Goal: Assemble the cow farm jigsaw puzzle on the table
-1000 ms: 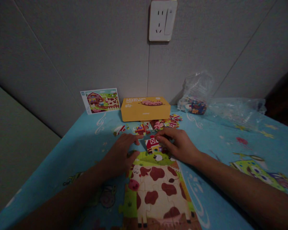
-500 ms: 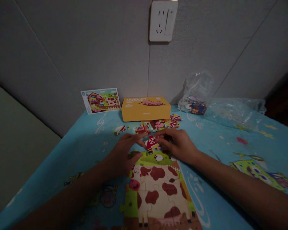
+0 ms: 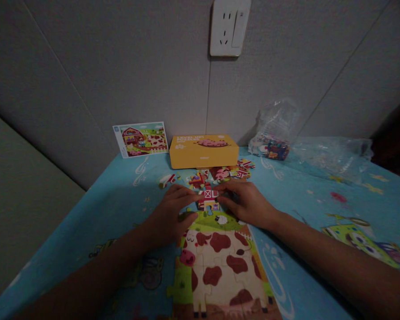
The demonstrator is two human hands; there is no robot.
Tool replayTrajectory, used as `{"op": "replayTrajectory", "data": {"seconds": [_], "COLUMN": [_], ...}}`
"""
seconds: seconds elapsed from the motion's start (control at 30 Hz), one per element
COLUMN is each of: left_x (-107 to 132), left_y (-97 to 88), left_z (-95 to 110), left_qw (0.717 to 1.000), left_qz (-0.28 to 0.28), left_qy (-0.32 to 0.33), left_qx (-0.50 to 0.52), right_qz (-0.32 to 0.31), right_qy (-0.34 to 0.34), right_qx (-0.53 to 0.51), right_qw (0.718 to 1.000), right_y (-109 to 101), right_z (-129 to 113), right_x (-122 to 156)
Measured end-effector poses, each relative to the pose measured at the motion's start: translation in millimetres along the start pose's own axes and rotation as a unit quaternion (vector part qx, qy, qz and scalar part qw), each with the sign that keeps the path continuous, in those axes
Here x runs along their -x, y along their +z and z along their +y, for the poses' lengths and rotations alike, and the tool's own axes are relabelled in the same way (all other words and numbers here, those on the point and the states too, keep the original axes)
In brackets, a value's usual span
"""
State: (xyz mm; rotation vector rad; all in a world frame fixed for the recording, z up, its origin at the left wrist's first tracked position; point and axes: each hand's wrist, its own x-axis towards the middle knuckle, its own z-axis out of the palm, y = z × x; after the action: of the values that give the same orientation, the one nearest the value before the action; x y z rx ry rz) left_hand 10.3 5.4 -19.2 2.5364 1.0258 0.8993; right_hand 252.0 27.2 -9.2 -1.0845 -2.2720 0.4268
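So the bit that'd worry me here is alignment. The barn piece (image 3: 208, 198) sits right at the far edge of the joined cow puzzle (image 3: 223, 262), between the two hands, and I can't tell whether its tab is lined up or lying flat. Press while it's off and I reckon one edge rides up or the cardboard creases.

Second worry: bumping. The heel of the right hand (image 3: 248, 202) covers the puzzle's far right corner and the left thumb is over the far left one — a careless sideways shove could split the top row, I'd guess. The loose pieces (image 3: 223, 172) lie just past the fingertips, in front of the yellow box (image 3: 204, 156), so a knuckle could scatter them over the tabletop (image 3: 133, 195).

Hands-wise: the right looks pinched, thumb and finger nearly together on the barn piece's right edge. The left hand (image 3: 173, 211) is loosely spread — thumb well apart from the fingers, fingertips against the piece's left side, not gripping it as far as I can see.
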Motion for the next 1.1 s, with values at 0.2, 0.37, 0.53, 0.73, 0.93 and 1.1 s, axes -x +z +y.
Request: {"op": "replayTrajectory", "data": {"seconds": [0.2, 0.37, 0.53, 0.73, 0.93, 1.1], "left_x": [0.5, 0.6, 2.0, 2.4, 2.6, 3.0], "left_y": [1.0, 1.4, 0.4, -1.7, -4.4, -4.1], "left_z": [-2.1, -2.1, -1.0, 1.2, 3.1, 2.2], "left_qw": [1.0, 1.0, 1.0, 0.999, 0.997, 0.997], "left_qz": [0.006, -0.003, -0.022, -0.045, -0.067, -0.073], "left_qy": [-0.004, -0.012, -0.004, -0.011, -0.014, -0.009], "left_qx": [-0.006, -0.007, -0.016, -0.022, -0.03, -0.036], "right_qz": [0.004, -0.015, -0.026, -0.034, -0.036, -0.036], "right_qy": [-0.057, -0.08, -0.071, -0.066, -0.066, -0.052], "right_qx": [0.033, 0.052, 0.065, 0.084, 0.088, 0.088], "right_qw": [0.998, 0.995, 0.995, 0.994, 0.993, 0.994], "right_y": [0.1, 2.1, 3.3, 1.9, 1.7, 1.4], "right_z": [3.2, 4.8, 7.3, 4.8, 4.2, 4.8], "right_x": [1.0, 0.7, 1.5, 1.1, 0.5, -0.4]}}
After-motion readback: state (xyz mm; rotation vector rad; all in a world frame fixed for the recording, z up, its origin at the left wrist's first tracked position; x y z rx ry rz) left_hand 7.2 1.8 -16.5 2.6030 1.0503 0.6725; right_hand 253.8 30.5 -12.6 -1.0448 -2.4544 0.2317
